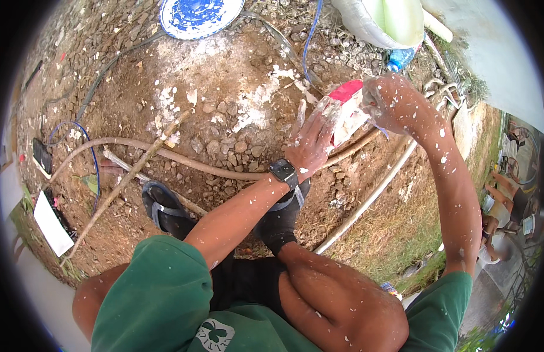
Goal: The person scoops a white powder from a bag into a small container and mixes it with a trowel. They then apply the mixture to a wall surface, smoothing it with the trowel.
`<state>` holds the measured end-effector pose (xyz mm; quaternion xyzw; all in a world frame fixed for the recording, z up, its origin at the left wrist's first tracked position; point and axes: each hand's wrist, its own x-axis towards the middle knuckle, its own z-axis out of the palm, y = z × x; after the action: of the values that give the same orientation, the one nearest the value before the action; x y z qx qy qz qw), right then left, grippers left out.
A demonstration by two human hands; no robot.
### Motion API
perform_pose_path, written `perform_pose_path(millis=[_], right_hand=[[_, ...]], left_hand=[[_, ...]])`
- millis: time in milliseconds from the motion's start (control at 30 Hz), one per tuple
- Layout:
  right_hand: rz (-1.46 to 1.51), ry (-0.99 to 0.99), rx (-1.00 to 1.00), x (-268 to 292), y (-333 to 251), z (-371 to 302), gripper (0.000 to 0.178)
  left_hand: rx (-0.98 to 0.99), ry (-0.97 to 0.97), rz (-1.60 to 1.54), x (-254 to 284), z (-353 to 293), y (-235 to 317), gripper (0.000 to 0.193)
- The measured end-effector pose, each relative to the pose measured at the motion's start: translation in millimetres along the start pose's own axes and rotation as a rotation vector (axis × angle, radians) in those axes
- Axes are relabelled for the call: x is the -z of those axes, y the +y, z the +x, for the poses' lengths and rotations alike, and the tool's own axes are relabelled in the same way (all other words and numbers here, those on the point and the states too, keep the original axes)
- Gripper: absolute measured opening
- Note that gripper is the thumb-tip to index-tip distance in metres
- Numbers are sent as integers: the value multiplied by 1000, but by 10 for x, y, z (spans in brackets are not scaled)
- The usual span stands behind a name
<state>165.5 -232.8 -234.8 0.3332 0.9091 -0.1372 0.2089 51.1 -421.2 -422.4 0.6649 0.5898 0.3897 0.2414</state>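
Note:
A red-edged thing (346, 92) smeared with white paste is held up in front of me; its exact kind is hard to make out. My left hand (313, 135), with a dark watch (283, 172) on its wrist, grips its left side, the fingers laid along it. My right hand (391, 104) is closed at its right edge, and whatever those fingers hold is hidden. White splashes dot both hands and my right forearm.
A blue-and-white splattered round lid (200, 16) lies far ahead. A white sack (382, 22) and a blue plastic bottle (401, 58) are at the far right. A brown hose (213, 171), a wooden stick (126, 179) and a pale pipe (371, 196) cross the stony ground. People sit at the right edge.

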Motion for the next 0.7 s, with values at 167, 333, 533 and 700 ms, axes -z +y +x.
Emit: perform_pose_path(millis=[167, 333, 533, 700], right_hand=[[58, -87, -75, 204, -16, 76, 27], [5, -313, -86, 335, -88, 207, 35], [50, -308, -123, 414, -56, 258, 38], [217, -270, -304, 416, 80, 339, 40]], left_hand=[[27, 44, -30, -88, -1, -3, 66], [36, 37, 38, -101, 0, 67, 76], [92, 11, -2, -85, -19, 91, 82], [135, 90, -58, -138, -51, 40, 83]])
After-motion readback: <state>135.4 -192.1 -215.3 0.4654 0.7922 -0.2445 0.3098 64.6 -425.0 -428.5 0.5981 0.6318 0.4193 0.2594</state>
